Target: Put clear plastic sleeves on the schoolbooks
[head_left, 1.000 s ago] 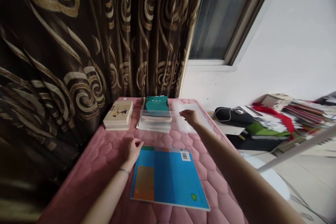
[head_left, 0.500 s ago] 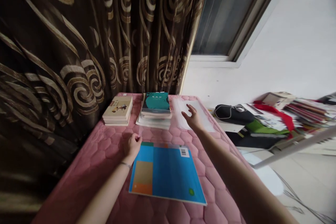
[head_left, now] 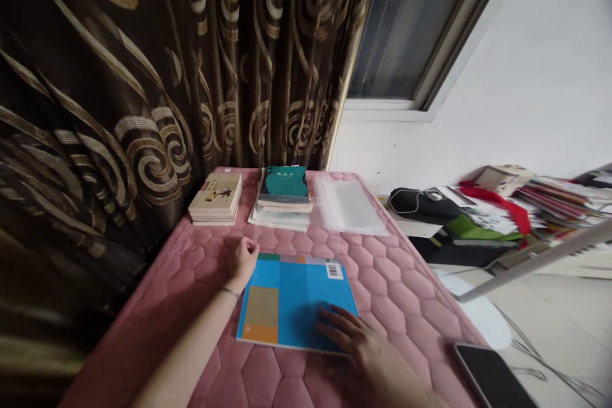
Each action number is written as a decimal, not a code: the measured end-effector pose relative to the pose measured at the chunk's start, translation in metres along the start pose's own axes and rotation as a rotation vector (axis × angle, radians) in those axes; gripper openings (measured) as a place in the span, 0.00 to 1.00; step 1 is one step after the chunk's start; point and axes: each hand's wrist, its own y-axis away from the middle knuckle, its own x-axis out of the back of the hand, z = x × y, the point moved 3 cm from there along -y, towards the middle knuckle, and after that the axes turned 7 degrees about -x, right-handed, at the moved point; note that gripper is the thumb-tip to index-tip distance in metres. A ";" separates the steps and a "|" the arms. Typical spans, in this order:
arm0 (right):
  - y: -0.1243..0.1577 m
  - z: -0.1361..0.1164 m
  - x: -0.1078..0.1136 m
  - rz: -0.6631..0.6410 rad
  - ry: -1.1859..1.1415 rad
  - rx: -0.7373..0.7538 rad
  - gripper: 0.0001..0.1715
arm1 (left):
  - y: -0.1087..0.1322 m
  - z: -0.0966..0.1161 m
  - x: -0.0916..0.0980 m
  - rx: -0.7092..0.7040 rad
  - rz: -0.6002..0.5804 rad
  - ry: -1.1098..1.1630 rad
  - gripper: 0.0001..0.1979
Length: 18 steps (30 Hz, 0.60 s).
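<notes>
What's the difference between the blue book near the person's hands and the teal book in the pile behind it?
The thin blue book lies by itself close to the person, while the teal book sits on top of a pile farther away. The right hand rests on the blue book, but no hand touches the teal one. The blue cover has colored blocks and a barcode; the teal cover is mostly one color. Both lie flat on the pink quilted cover.
</notes>
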 end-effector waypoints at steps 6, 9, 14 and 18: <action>-0.001 0.005 -0.011 0.079 0.017 0.026 0.21 | 0.028 0.013 0.022 -0.272 0.024 -0.029 0.07; -0.003 0.004 -0.007 0.073 0.040 0.024 0.19 | 0.065 0.025 0.030 -0.662 -0.268 0.042 0.04; -0.004 0.000 0.000 0.085 0.035 0.105 0.19 | 0.111 0.033 0.055 -0.860 -0.625 0.100 0.25; -0.006 -0.003 0.008 0.103 0.008 0.113 0.17 | 0.112 0.038 0.071 -0.839 -0.694 0.107 0.22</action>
